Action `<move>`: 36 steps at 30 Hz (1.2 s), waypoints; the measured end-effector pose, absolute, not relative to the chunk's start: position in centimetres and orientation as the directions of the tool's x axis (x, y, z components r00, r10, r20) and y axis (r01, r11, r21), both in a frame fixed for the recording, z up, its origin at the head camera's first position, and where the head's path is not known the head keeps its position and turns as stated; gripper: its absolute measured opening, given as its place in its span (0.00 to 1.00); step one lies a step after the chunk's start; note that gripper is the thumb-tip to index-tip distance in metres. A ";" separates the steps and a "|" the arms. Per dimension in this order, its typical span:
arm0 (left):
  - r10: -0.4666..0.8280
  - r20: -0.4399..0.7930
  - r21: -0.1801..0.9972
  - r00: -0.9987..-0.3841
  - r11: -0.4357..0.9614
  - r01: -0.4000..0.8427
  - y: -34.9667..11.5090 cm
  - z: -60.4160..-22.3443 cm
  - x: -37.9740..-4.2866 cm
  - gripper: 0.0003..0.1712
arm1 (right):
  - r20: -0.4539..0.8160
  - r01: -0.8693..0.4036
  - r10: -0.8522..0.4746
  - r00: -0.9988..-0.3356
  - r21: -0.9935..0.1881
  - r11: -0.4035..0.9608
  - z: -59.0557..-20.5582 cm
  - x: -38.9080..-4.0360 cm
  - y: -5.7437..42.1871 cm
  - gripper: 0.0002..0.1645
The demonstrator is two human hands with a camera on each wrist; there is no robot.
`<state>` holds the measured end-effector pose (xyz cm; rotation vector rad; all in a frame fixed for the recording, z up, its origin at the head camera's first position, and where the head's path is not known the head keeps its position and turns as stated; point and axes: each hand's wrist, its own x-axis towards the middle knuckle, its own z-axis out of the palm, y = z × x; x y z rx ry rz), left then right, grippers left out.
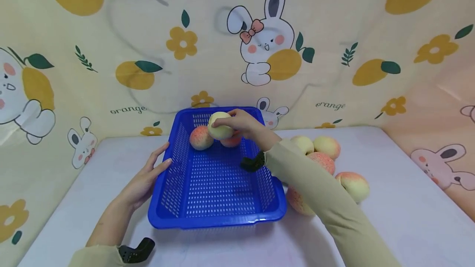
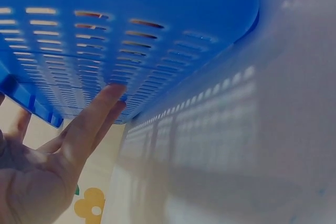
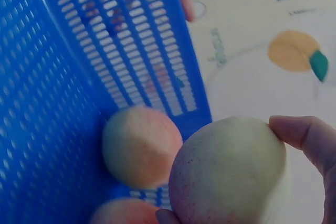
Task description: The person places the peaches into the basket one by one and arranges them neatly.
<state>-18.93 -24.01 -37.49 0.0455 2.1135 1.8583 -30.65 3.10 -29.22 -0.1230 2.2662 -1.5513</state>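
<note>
rabbit-print backdrop [image 1: 326, 24], white table [image 1: 393, 209]

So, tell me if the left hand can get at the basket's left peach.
Probably yes: the left hand is outside the basket, whose wall blocks the direct way, but its open top leaves the left peach reachable.

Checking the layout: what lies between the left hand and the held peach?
In the head view: the basket's left wall and a reddish peach inside.
</note>
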 end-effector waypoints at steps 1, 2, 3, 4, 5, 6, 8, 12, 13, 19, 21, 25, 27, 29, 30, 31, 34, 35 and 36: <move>0.237 -0.220 0.971 -0.946 0.149 -0.188 -23.9 -37.5 -19.0 0.38 | -0.268 0.138 -0.290 -0.919 -0.906 0.399 -29.4 -30.5 2.8 0.40; 0.241 -0.221 0.971 -0.945 0.146 -0.190 -23.7 -37.5 -19.0 0.38 | -0.273 0.137 -0.295 -0.916 -0.902 0.409 -29.6 -30.4 2.5 0.40; 0.244 -0.224 0.970 -0.944 0.145 -0.193 -23.6 -37.5 -19.0 0.38 | -0.287 0.152 -0.305 -0.908 -0.904 0.399 -29.8 -30.2 2.3 0.39; 0.246 -0.224 0.971 -0.943 0.144 -0.193 -23.5 -37.5 -19.0 0.38 | -0.300 0.166 -0.313 -0.901 -0.906 0.390 -30.1 -30.1 2.0 0.39; 0.246 -0.225 0.971 -0.943 0.142 -0.194 -23.4 -37.5 -19.0 0.38 | -0.313 0.180 -0.320 -0.894 -0.905 0.384 -30.3 -30.0 1.7 0.40; 0.245 -0.227 0.970 -0.943 0.140 -0.198 -23.4 -37.5 -19.1 0.38 | -0.324 0.189 -0.329 -0.887 -0.905 0.381 -30.5 -29.9 1.4 0.38; 0.242 -0.230 0.970 -0.943 0.140 -0.201 -23.4 -37.6 -19.0 0.38 | -0.343 0.211 -0.341 -0.875 -0.906 0.367 -30.8 -29.8 0.9 0.38; 0.237 -0.224 0.971 -0.945 0.143 -0.194 -23.4 -37.5 -19.1 0.38 | -0.348 0.184 -0.362 -0.865 -0.890 0.416 -31.3 -29.6 0.1 0.39; 0.237 -0.221 0.971 -0.946 0.145 -0.191 -23.4 -37.5 -19.1 0.38 | -0.350 0.177 -0.366 -0.862 -0.886 0.429 -31.5 -29.6 0.0 0.39; 0.239 -0.228 0.970 -0.944 0.143 -0.198 -23.3 -37.4 -19.1 0.38 | -0.395 0.165 -0.381 -0.836 -0.843 0.512 -32.2 -29.3 -0.6 0.42; 0.241 -0.232 0.969 -0.942 0.140 -0.203 -23.3 -37.4 -19.0 0.38 | -0.403 0.145 -0.374 -0.835 -0.817 0.558 -32.5 -29.2 -0.8 0.43; 0.240 -0.233 0.969 -0.942 0.137 -0.205 -23.4 -37.5 -18.9 0.38 | -0.372 0.070 -0.338 -0.865 -0.755 0.652 -32.8 -29.0 -1.5 0.42; 0.240 -0.231 0.970 -0.943 0.137 -0.203 -23.5 -37.5 -18.9 0.37 | -0.352 0.046 -0.305 -0.885 -0.718 0.695 -32.9 -28.9 -1.9 0.41; 0.241 -0.228 0.970 -0.943 0.138 -0.199 -23.5 -37.5 -18.9 0.38 | -0.339 0.037 -0.280 -0.898 -0.692 0.721 -33.0 -28.9 -2.4 0.42; 0.241 -0.227 0.971 -0.944 0.135 -0.199 -23.6 -37.6 -18.9 0.37 | -0.334 0.036 -0.270 -0.903 -0.686 0.727 -33.1 -28.8 -2.6 0.43; 0.239 -0.225 0.971 -0.945 0.136 -0.197 -23.6 -37.6 -18.8 0.37 | -0.327 0.036 -0.264 -0.908 -0.686 0.727 -33.2 -28.8 -2.9 0.43; 0.234 -0.223 0.971 -0.947 0.137 -0.194 -23.8 -37.6 -18.7 0.36 | -0.290 0.015 -0.266 -0.919 -0.702 0.712 -33.5 -28.6 -3.5 0.45; 0.233 -0.222 0.972 -0.947 0.133 -0.195 -23.8 -37.7 -18.7 0.36 | -0.276 0.005 -0.269 -0.923 -0.706 0.709 -33.6 -28.6 -3.6 0.45; 0.232 -0.221 0.972 -0.947 0.131 -0.195 -23.9 -37.7 -18.7 0.36 | -0.261 -0.004 -0.270 -0.927 -0.712 0.703 -33.6 -28.5 -3.8 0.45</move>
